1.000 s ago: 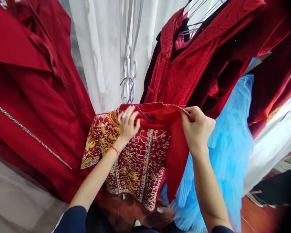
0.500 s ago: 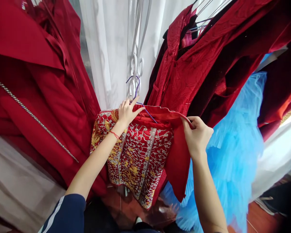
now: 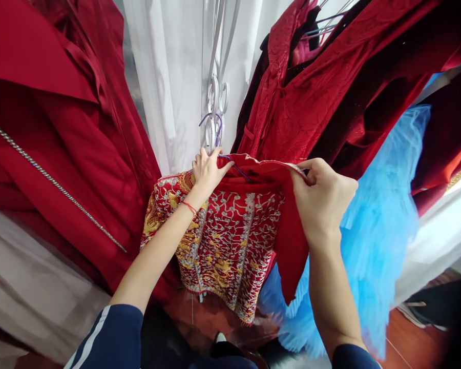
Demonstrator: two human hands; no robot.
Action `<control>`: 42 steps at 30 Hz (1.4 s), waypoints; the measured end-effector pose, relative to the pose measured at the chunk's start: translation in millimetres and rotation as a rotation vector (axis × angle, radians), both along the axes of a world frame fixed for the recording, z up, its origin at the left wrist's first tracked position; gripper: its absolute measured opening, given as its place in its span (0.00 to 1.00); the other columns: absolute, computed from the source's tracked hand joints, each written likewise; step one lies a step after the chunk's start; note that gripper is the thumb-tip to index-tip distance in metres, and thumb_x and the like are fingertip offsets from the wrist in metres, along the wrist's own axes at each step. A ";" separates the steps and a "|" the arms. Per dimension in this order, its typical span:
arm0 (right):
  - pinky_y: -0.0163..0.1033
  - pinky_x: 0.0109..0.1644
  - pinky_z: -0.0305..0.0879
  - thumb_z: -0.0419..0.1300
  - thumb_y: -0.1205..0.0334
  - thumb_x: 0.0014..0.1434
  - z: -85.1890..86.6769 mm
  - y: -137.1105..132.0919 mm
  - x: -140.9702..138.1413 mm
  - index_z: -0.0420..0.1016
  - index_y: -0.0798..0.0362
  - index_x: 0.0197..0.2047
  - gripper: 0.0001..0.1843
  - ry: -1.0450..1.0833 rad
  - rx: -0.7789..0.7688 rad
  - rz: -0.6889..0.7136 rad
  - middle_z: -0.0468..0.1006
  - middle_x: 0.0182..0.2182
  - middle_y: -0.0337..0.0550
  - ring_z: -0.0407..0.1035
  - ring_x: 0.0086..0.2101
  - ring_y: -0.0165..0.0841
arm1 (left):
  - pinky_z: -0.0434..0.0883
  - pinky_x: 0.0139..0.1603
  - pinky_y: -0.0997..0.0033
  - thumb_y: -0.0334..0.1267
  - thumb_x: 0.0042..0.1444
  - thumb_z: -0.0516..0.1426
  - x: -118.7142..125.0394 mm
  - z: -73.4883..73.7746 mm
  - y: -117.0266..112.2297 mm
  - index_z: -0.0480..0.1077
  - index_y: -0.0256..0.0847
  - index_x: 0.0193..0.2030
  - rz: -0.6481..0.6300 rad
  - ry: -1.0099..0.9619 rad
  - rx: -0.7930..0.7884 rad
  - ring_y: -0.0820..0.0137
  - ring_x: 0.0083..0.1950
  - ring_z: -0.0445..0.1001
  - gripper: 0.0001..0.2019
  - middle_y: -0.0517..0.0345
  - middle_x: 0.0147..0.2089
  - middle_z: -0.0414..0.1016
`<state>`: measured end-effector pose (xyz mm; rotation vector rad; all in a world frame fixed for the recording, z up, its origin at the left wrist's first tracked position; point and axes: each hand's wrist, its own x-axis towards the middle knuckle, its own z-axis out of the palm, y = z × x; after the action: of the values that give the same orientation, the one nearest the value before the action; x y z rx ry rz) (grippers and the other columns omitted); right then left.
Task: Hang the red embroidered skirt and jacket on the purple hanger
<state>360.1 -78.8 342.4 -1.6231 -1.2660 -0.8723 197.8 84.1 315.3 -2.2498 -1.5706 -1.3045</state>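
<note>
A red embroidered garment (image 3: 226, 241), worked in silver and gold, hangs in front of me with its plain red lining showing along the top. Inside its top opening is a thin purple hanger (image 3: 240, 170), whose hook rises by the white rings. My left hand (image 3: 207, 171) grips the hanger's neck area at the garment's top edge, thumb stretched to the right; its far fingers are partly hidden. With thumb and curled fingers, my right hand (image 3: 325, 197) pinches the garment's upper right edge and holds that side outward. A loose red panel hangs below it.
White rings (image 3: 213, 95) hang on straps before a white curtain (image 3: 176, 77). Dark red clothes (image 3: 80, 154) hang at left, and a patterned red dress (image 3: 307, 113) at right. Below that, blue tulle (image 3: 372, 246) spreads toward the reddish tiled floor (image 3: 399, 338).
My right hand has moved right and slightly up, drawing the garment's edge outward. My left hand has shifted a little to the right and up. The garment's lower hem has swung right.
</note>
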 end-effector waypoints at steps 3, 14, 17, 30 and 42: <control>0.34 0.27 0.44 0.54 0.61 0.65 -23.4 -6.3 -35.0 0.72 0.53 0.33 0.09 -0.113 -0.013 -0.048 0.65 0.18 0.34 0.55 0.20 0.26 | 0.68 0.53 0.56 0.55 0.61 0.57 -2.2 1.6 -0.5 0.71 0.48 0.57 -0.001 0.004 -0.017 0.53 0.52 0.72 0.22 0.44 0.51 0.69; 0.36 0.36 0.63 0.47 0.74 0.62 -199.5 86.8 -34.2 0.69 0.58 0.57 0.23 -0.236 -0.594 0.219 0.79 0.37 0.50 0.70 0.33 0.34 | 0.65 0.55 0.52 0.48 0.63 0.55 0.9 -5.4 0.0 0.69 0.46 0.61 0.049 0.098 0.042 0.49 0.56 0.67 0.22 0.42 0.53 0.72; 0.46 0.49 0.65 0.53 0.65 0.62 -224.5 74.0 -15.2 0.62 0.61 0.61 0.25 -0.206 -0.404 0.211 0.75 0.47 0.59 0.68 0.46 0.43 | 0.64 0.56 0.51 0.49 0.63 0.54 3.8 -6.8 -1.4 0.68 0.46 0.62 0.063 0.109 0.044 0.49 0.56 0.66 0.23 0.43 0.53 0.72; 0.34 0.31 0.54 0.49 0.67 0.63 -227.1 -10.3 -22.9 0.61 0.51 0.26 0.13 0.073 -0.215 0.333 0.65 0.20 0.36 0.60 0.23 0.29 | 0.66 0.52 0.52 0.48 0.63 0.54 6.7 -2.8 1.7 0.71 0.48 0.58 0.052 0.067 0.023 0.51 0.53 0.70 0.19 0.44 0.50 0.76; 0.35 0.27 0.52 0.56 0.68 0.59 -258.7 10.5 -101.7 0.71 0.55 0.33 0.04 0.030 -0.824 0.305 0.76 0.24 0.44 0.67 0.22 0.32 | 0.67 0.53 0.54 0.45 0.62 0.56 0.8 -2.3 8.3 0.72 0.50 0.55 0.020 0.032 0.014 0.53 0.52 0.72 0.16 0.48 0.48 0.78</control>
<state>258.4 -68.2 83.7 -1.9484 -1.9364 -0.1126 198.6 92.4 313.0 -2.2298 -1.5647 -1.2636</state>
